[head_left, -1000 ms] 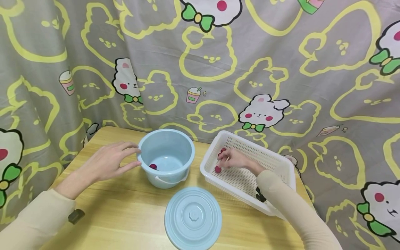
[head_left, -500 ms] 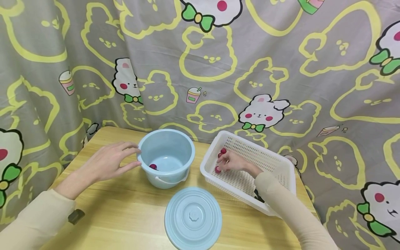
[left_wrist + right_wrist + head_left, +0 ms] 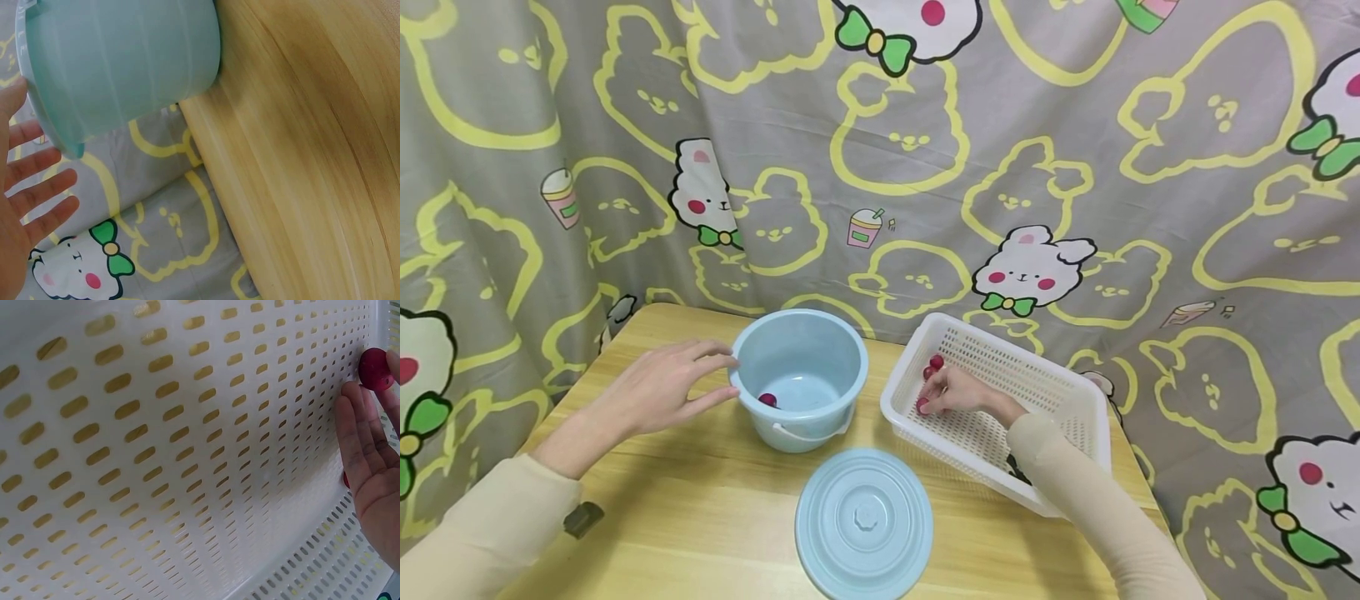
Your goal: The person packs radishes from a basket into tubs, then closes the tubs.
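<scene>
Lying in a white perforated plastic basket (image 3: 1007, 371), a small round red ball (image 3: 375, 369), uncovered earlier, is now pinched by the right hand (image 3: 958, 392); a pale-blue plastic bucket (image 3: 797, 350) is touched by the left hand (image 3: 681, 379), fingers spread.

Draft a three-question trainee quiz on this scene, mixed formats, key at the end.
1. True or false: the blue lid lies on the table, off the bucket.
2. Fill in: inside the white basket, the right hand pinches a ____ round item.
3. Which rim is the left hand at: (a) lid, (b) bucket, (c) basket?

Key: 1. True. 2. red. 3. b.
</scene>
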Action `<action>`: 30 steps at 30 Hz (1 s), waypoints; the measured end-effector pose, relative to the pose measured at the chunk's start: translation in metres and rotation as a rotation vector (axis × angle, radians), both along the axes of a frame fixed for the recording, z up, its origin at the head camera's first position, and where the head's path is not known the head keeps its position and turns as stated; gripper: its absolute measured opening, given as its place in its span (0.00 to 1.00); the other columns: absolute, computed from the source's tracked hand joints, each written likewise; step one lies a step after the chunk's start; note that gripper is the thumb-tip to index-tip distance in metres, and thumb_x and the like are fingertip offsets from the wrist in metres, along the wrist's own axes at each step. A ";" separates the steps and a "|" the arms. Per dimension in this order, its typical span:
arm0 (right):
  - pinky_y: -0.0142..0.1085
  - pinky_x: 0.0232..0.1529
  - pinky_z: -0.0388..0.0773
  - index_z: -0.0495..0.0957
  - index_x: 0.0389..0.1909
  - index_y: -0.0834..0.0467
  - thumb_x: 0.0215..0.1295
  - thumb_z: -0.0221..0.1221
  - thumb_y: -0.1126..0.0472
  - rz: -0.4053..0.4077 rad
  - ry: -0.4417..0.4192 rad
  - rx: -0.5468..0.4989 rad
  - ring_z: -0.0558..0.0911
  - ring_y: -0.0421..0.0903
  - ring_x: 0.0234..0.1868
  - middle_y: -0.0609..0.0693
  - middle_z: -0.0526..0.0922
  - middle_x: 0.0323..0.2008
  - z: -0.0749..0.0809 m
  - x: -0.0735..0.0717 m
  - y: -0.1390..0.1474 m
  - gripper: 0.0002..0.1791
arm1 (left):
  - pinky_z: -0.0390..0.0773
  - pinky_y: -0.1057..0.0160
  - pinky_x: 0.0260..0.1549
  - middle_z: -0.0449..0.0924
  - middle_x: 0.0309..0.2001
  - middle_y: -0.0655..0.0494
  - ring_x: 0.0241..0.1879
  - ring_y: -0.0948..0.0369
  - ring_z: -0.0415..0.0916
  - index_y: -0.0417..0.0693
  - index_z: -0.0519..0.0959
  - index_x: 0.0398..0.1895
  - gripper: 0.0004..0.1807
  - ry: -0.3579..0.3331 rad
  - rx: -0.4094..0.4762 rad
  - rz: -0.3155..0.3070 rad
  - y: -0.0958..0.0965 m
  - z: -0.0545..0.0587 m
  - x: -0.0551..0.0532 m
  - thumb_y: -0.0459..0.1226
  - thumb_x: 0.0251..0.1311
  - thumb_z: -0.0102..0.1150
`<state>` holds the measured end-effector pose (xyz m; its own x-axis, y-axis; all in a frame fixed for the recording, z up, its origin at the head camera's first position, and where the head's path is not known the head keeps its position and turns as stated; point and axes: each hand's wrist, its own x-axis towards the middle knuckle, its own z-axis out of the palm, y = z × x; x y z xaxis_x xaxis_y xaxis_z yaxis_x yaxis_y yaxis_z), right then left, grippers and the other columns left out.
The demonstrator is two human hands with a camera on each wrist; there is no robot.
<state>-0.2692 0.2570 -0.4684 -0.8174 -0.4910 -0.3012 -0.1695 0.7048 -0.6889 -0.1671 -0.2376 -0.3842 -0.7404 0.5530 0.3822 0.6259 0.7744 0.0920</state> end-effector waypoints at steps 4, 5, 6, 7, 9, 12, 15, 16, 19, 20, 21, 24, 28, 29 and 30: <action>0.36 0.33 0.87 0.89 0.39 0.59 0.62 0.74 0.62 -0.003 0.007 0.020 0.83 0.41 0.27 0.47 0.86 0.25 0.000 0.000 0.000 0.08 | 0.89 0.43 0.44 0.87 0.55 0.49 0.51 0.47 0.88 0.51 0.87 0.54 0.21 0.011 0.001 -0.006 0.001 0.000 0.000 0.52 0.64 0.72; 0.36 0.33 0.87 0.89 0.39 0.59 0.62 0.74 0.62 -0.002 0.007 0.021 0.82 0.41 0.27 0.46 0.86 0.25 0.000 0.000 0.000 0.07 | 0.89 0.42 0.44 0.87 0.55 0.49 0.51 0.47 0.88 0.51 0.87 0.54 0.21 0.012 0.002 -0.006 0.001 -0.001 0.000 0.52 0.64 0.72; 0.36 0.33 0.87 0.89 0.39 0.59 0.62 0.74 0.62 -0.001 0.006 0.021 0.82 0.41 0.27 0.46 0.86 0.25 0.000 0.000 0.000 0.07 | 0.89 0.43 0.44 0.87 0.54 0.49 0.51 0.47 0.88 0.51 0.87 0.54 0.21 0.013 0.001 -0.007 0.001 -0.001 0.000 0.52 0.64 0.72; 0.36 0.34 0.87 0.89 0.39 0.60 0.63 0.74 0.62 -0.001 0.006 0.020 0.83 0.41 0.27 0.46 0.86 0.25 0.000 0.000 0.000 0.07 | 0.89 0.43 0.44 0.87 0.54 0.50 0.51 0.47 0.88 0.51 0.87 0.54 0.21 0.014 0.001 -0.007 0.001 -0.001 0.000 0.52 0.64 0.72; 0.36 0.34 0.87 0.89 0.39 0.60 0.63 0.73 0.62 0.002 0.001 0.017 0.83 0.41 0.28 0.47 0.86 0.26 0.000 0.000 0.001 0.07 | 0.89 0.43 0.44 0.87 0.54 0.50 0.51 0.47 0.88 0.51 0.87 0.54 0.21 0.015 0.000 -0.006 0.001 -0.001 0.000 0.52 0.64 0.72; 0.35 0.35 0.87 0.88 0.40 0.60 0.64 0.73 0.62 0.001 -0.011 0.010 0.83 0.41 0.28 0.48 0.87 0.27 0.001 0.000 0.003 0.07 | 0.89 0.43 0.44 0.87 0.54 0.50 0.51 0.47 0.88 0.51 0.87 0.54 0.21 0.013 -0.004 -0.005 0.001 0.000 0.000 0.52 0.64 0.72; 0.35 0.35 0.87 0.88 0.41 0.60 0.65 0.72 0.61 -0.001 -0.015 0.007 0.83 0.41 0.29 0.50 0.88 0.29 0.002 0.000 0.005 0.07 | 0.89 0.42 0.44 0.87 0.55 0.49 0.51 0.46 0.88 0.51 0.87 0.54 0.21 0.006 -0.007 0.001 0.001 0.001 0.000 0.53 0.64 0.71; 0.35 0.35 0.87 0.89 0.41 0.60 0.65 0.72 0.61 -0.002 -0.014 0.007 0.83 0.41 0.30 0.50 0.88 0.29 0.003 0.000 0.006 0.07 | 0.89 0.42 0.45 0.87 0.55 0.49 0.51 0.46 0.88 0.51 0.87 0.54 0.21 0.003 -0.008 0.003 0.001 0.001 0.000 0.53 0.64 0.71; 0.37 0.36 0.87 0.89 0.42 0.59 0.66 0.72 0.61 -0.008 -0.006 0.009 0.83 0.42 0.30 0.51 0.88 0.30 0.005 0.000 0.008 0.08 | 0.89 0.42 0.45 0.87 0.55 0.48 0.52 0.46 0.88 0.51 0.87 0.54 0.22 -0.009 -0.011 0.011 0.002 0.002 0.001 0.53 0.65 0.71; 0.37 0.36 0.87 0.89 0.42 0.59 0.66 0.72 0.61 -0.011 -0.006 0.008 0.84 0.43 0.31 0.50 0.89 0.31 0.005 0.000 0.008 0.08 | 0.89 0.41 0.45 0.87 0.55 0.48 0.52 0.45 0.87 0.51 0.87 0.54 0.22 -0.012 -0.012 0.014 0.002 0.003 0.001 0.53 0.65 0.71; 0.38 0.37 0.87 0.89 0.43 0.58 0.66 0.72 0.61 -0.016 -0.007 0.004 0.84 0.44 0.31 0.50 0.89 0.31 0.006 0.000 0.009 0.08 | 0.89 0.41 0.45 0.87 0.55 0.48 0.52 0.45 0.87 0.51 0.87 0.54 0.22 -0.014 -0.014 0.015 0.002 0.003 0.001 0.53 0.65 0.71; 0.39 0.37 0.87 0.89 0.44 0.58 0.66 0.72 0.60 -0.034 -0.007 -0.007 0.84 0.45 0.31 0.50 0.89 0.31 0.008 0.000 0.010 0.09 | 0.89 0.41 0.45 0.87 0.55 0.48 0.52 0.45 0.87 0.50 0.87 0.55 0.22 -0.016 -0.016 0.015 0.002 0.003 0.001 0.53 0.66 0.70; 0.38 0.37 0.87 0.89 0.46 0.58 0.66 0.72 0.59 -0.054 -0.001 -0.015 0.84 0.44 0.31 0.52 0.89 0.32 0.011 0.000 0.012 0.11 | 0.89 0.41 0.45 0.87 0.55 0.48 0.53 0.45 0.87 0.50 0.87 0.54 0.22 -0.011 -0.019 0.012 0.002 0.002 0.001 0.53 0.65 0.70; 0.37 0.37 0.86 0.89 0.46 0.58 0.66 0.72 0.59 -0.059 0.003 -0.014 0.84 0.44 0.31 0.52 0.89 0.32 0.012 -0.001 0.012 0.11 | 0.89 0.41 0.45 0.87 0.55 0.48 0.52 0.45 0.87 0.50 0.87 0.54 0.22 -0.012 -0.020 0.013 0.002 0.002 0.001 0.53 0.65 0.70; 0.37 0.36 0.86 0.88 0.46 0.58 0.66 0.72 0.58 -0.064 0.008 -0.014 0.84 0.44 0.30 0.52 0.88 0.33 0.013 -0.001 0.013 0.12 | 0.89 0.41 0.45 0.87 0.55 0.48 0.52 0.45 0.87 0.51 0.87 0.54 0.22 -0.012 -0.020 0.014 0.002 0.002 0.001 0.53 0.65 0.70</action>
<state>-0.2701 0.2697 -0.4555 -0.8496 -0.4420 -0.2879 -0.1299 0.7043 -0.6979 -0.1658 -0.2358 -0.3820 -0.7526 0.5500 0.3622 0.6139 0.7849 0.0837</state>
